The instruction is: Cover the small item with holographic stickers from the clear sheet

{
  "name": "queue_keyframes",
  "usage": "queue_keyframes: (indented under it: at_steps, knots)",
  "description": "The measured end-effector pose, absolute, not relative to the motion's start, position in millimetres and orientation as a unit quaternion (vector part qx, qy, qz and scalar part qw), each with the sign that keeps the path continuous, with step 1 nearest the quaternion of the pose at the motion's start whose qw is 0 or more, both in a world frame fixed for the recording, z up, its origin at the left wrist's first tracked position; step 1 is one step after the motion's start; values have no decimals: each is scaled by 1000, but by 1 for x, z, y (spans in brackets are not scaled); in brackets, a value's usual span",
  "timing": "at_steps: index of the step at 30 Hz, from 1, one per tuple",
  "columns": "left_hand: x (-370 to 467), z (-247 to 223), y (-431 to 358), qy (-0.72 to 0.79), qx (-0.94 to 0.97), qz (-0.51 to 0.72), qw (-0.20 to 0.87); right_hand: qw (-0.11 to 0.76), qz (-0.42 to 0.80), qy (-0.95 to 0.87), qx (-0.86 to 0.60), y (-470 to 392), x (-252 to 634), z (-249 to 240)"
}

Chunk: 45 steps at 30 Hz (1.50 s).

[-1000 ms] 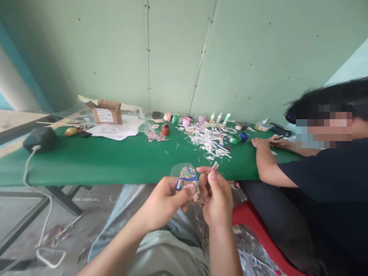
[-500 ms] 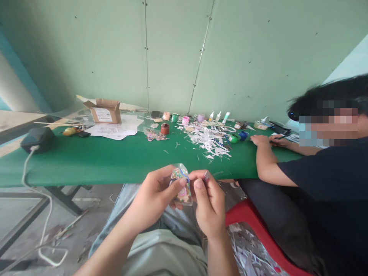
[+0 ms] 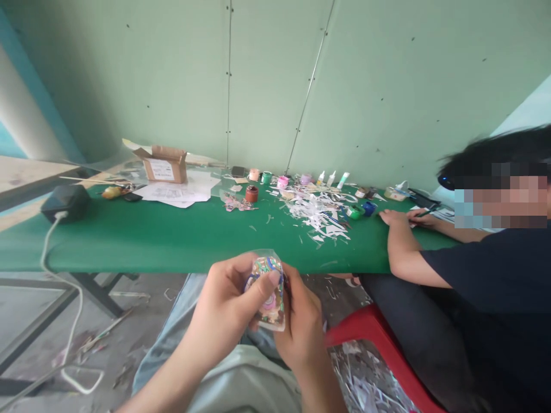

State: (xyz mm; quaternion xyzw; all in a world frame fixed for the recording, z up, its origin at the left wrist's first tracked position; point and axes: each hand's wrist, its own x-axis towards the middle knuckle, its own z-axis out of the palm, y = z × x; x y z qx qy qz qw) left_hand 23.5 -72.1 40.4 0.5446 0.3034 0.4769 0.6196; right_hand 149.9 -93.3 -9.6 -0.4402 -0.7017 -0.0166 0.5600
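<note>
A small patterned piece (image 3: 272,307) with a clear edge, coloured blue, green, pink and brown, is held upright over my lap, near the table's front edge. My left hand (image 3: 235,295) grips it, the thumb pressed across its face. Against its right edge lies my right hand (image 3: 300,321), its fingers curled and partly hidden behind the piece; whether it holds anything else cannot be made out.
On the green table (image 3: 172,241) are a cardboard box (image 3: 166,167), papers (image 3: 176,192), a black adapter (image 3: 65,202), paint jars (image 3: 251,194) and white paper scraps (image 3: 316,209). At right, a person (image 3: 495,269) leans on the table beside a red chair (image 3: 383,338).
My right hand has come left against the piece, and its raised thumb and the small item at its fingertips no longer show. The piece has moved slightly down. The view has shifted a little.
</note>
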Motion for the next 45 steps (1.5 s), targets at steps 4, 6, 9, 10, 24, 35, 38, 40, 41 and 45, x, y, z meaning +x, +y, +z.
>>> queue_keyframes:
  at_steps: [4, 6, 9, 10, 24, 35, 38, 40, 41, 45]
  knots:
    - [24, 42, -71, 308, 540, 480, 619, 558, -28, -704, -439, -91, 148, -14]
    - [25, 42, -70, 314, 540, 479, 617, 560, -39, -702, -438, -90, 148, -16]
    - [25, 42, -70, 318, 541, 475, 616, 561, -60, -698, -441, -89, 148, -16]
    - [25, 41, -70, 320, 541, 475, 616, 561, -65, -698, -441, -89, 148, -16]
    - [33, 37, -75, 275, 562, 451, 637, 576, -49, -662, -477, -87, 142, -17]
    - [28, 39, -72, 297, 530, 494, 622, 603, -41, -667, -436, -91, 139, -15]
    - [27, 39, -72, 301, 532, 496, 617, 596, -51, -671, -438, -91, 138, -15]
    - [28, 39, -72, 298, 531, 495, 619, 595, -53, -667, -446, -91, 137, -15]
    - [28, 38, -71, 294, 529, 494, 623, 596, -51, -664, -449, -91, 137, -16]
    - [27, 37, -70, 286, 525, 489, 635, 601, -38, -660, -450, -91, 136, -17]
